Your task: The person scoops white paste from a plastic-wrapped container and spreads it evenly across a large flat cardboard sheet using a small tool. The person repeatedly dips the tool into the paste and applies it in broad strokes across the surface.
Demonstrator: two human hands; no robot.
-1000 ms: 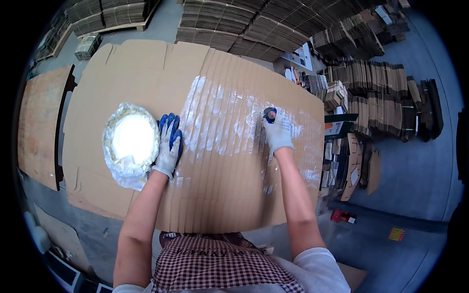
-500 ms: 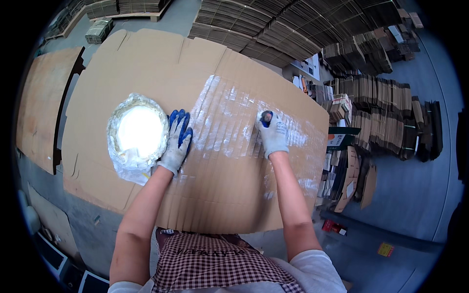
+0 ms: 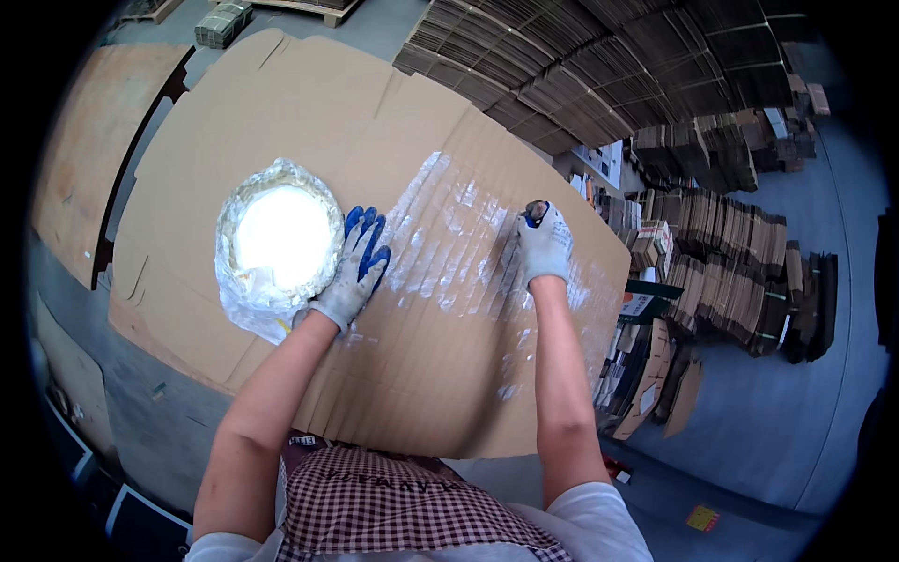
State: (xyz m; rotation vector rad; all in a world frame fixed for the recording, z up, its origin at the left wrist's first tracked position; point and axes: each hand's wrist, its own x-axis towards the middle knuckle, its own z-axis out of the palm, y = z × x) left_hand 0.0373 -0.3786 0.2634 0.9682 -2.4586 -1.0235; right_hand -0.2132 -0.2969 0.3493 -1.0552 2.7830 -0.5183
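A large brown cardboard sheet point(image 3: 375, 393) lies flat before me, with shiny whitish wet streaks point(image 3: 449, 253) across its right half. My left hand point(image 3: 356, 262), in a white glove with blue coated fingers, rests flat on the sheet, fingers spread. It lies right beside a round bowl point(image 3: 328, 197) lined with crumpled clear plastic, whose content glares bright white. Over the streaked area my right hand point(image 3: 545, 248), gloved alike, is closed in a fist around a tool with a dark rounded end point(image 3: 537, 211). The rest of that tool is hidden by the hand.
Tied stacks of flat cardboard point(image 3: 581, 75) rise behind the sheet. More cardboard bundles point(image 3: 712, 215) line the floor on the right. A wooden board point(image 3: 103, 140) lies at the left, and a small tied bundle point(image 3: 223, 23) sits at the far left.
The whole view has shifted and turned a little. My right fist has moved slightly farther away over the streaks, still holding the tool. My left hand stays flat beside the bowl.
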